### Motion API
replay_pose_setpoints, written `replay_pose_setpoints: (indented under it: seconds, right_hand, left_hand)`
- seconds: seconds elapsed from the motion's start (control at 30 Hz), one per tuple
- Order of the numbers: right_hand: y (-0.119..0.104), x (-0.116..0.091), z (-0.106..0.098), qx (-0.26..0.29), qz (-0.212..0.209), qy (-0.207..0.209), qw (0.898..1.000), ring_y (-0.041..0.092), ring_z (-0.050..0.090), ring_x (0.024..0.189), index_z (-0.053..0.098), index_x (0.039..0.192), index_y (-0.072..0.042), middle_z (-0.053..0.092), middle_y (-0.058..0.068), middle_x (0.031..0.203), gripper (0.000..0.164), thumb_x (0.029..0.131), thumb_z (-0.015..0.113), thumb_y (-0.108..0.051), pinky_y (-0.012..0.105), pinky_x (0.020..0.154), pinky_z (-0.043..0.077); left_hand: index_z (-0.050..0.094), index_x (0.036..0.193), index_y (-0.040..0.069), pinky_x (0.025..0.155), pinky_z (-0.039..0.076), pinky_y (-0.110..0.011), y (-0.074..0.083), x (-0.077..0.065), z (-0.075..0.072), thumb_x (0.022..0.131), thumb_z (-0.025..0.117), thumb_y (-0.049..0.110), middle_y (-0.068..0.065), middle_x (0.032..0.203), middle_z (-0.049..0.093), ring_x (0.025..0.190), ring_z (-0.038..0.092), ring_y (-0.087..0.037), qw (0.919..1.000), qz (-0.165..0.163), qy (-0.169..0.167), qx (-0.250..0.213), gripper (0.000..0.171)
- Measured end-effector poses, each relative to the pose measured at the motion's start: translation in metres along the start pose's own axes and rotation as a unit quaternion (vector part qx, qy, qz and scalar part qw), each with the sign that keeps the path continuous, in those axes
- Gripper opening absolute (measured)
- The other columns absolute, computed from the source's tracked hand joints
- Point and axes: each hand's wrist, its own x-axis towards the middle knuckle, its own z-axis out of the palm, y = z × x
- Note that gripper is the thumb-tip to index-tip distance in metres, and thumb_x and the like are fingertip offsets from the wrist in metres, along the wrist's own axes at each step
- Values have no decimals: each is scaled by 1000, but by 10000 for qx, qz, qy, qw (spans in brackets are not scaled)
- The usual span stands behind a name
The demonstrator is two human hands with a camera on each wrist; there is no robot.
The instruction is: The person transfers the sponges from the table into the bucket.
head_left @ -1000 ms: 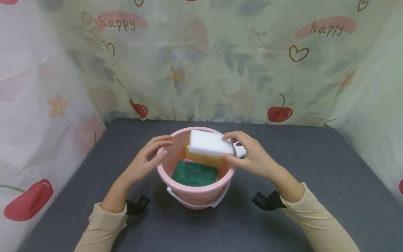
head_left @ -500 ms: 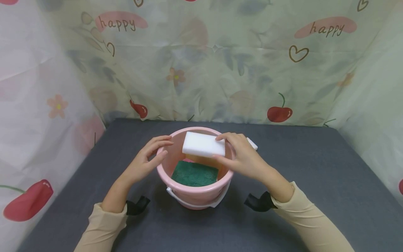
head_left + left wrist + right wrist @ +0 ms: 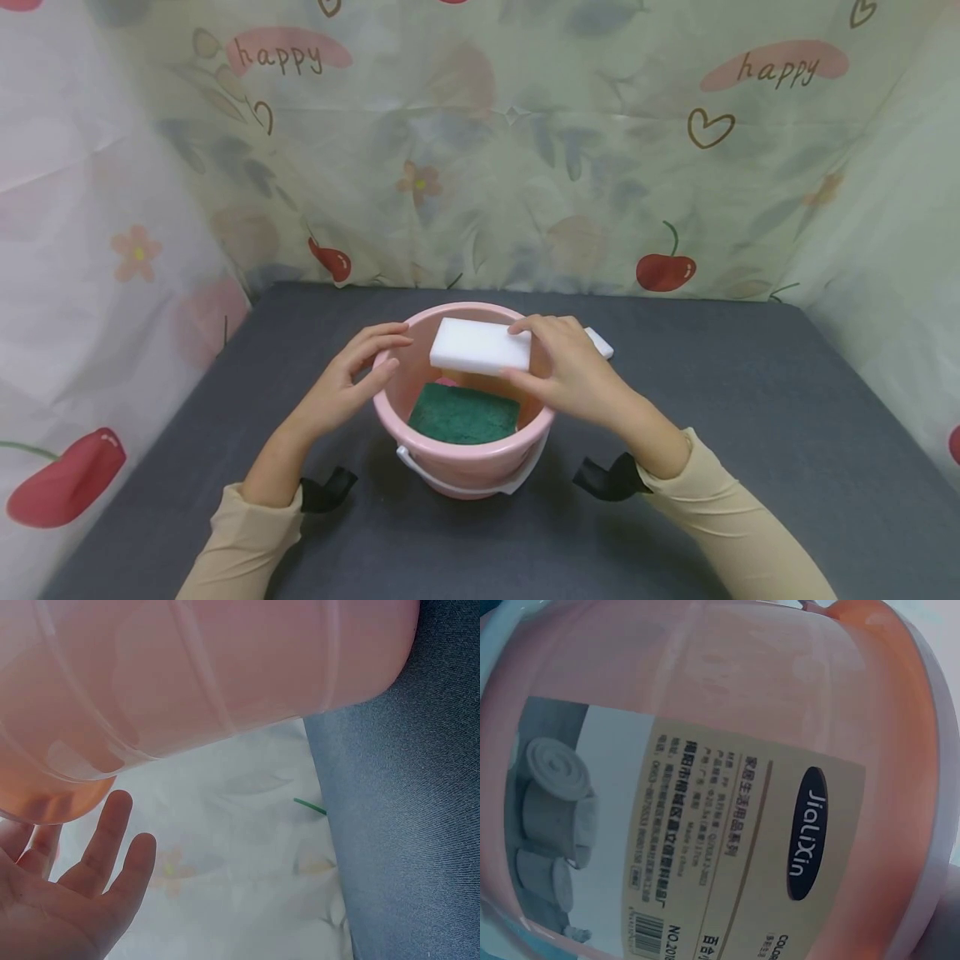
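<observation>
My right hand pinches a white sponge block by its right end, thumb on the near side and fingers on the far side. The sponge is held over the mouth of a pink bucket. Inside lies a green scouring pad, with bits of yellow and pink showing behind it, mostly hidden by the sponge. My left hand is at the bucket's left rim, fingers loosely spread and gripping nothing. In the left wrist view those fingers reach up beside the bucket wall.
A second white block lies on the dark table, partly hidden behind my right hand. The bucket's white handle hangs down at the front. Patterned curtains enclose the back and sides.
My right hand has carried the white sponge left and slightly down, further over the bucket. The left hand and the bucket have stayed in place.
</observation>
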Motion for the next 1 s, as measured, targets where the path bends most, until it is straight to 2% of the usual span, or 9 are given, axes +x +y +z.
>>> replay_pose_setpoints:
  seconds: [0.1, 0.33, 0.5, 0.67, 0.83, 1.0]
  right_hand:
    - [-1, 1, -1, -69, 81, -82, 9999, 32, 50, 106, 57, 114, -7, 64, 10, 113, 44, 79, 73, -29, 46, 91, 38]
    - [-3, 2, -4, -203, 275, -515, 9981, 31, 45, 118, 56, 122, -7, 61, 9, 121, 56, 79, 72, -37, 50, 101, 32]
    - [0, 1, -7, 60, 219, -387, 9990, 30, 46, 119, 57, 120, -7, 60, 9, 122, 51, 80, 72, -34, 50, 101, 34]
    - [9, -1, -15, 422, 410, -104, 9982, 27, 47, 118, 56, 121, -8, 57, 9, 123, 44, 83, 69, -27, 50, 98, 38]
    - [26, -1, -21, 546, 496, 144, 9972, 28, 53, 113, 56, 118, -8, 58, 11, 119, 37, 85, 67, -20, 48, 97, 43]
    - [50, 0, -24, 791, 693, 89, 9944, 31, 53, 117, 55, 119, -8, 57, 12, 121, 36, 87, 66, -21, 49, 102, 39]
  left_hand:
    - [55, 126, 7, 99, 32, -11, 0, 0, 0, 94, 50, 10, -6, 142, 42, 128, 36, -3, 10000, 10, -1, 0, 32]
    - [54, 126, 6, 100, 31, -10, 2, 0, 0, 94, 50, 11, -7, 142, 42, 128, 36, -3, 10000, -44, 5, 41, 32]
    - [54, 126, 5, 100, 31, -10, 2, 0, 0, 94, 50, 10, -7, 142, 41, 128, 36, -3, 10000, -43, 2, 45, 32]
    - [54, 126, 4, 100, 31, -10, 1, 0, 0, 94, 50, 10, -7, 142, 41, 128, 36, -2, 10000, 6, -3, 19, 32]
    - [54, 126, 4, 99, 32, -10, 2, 0, 0, 94, 50, 10, -7, 142, 41, 128, 36, -2, 10000, 16, -1, 10, 32]
    - [54, 126, 4, 99, 32, -10, 2, 0, 0, 94, 50, 10, -7, 142, 41, 128, 36, -3, 10000, -10, 0, 26, 33]
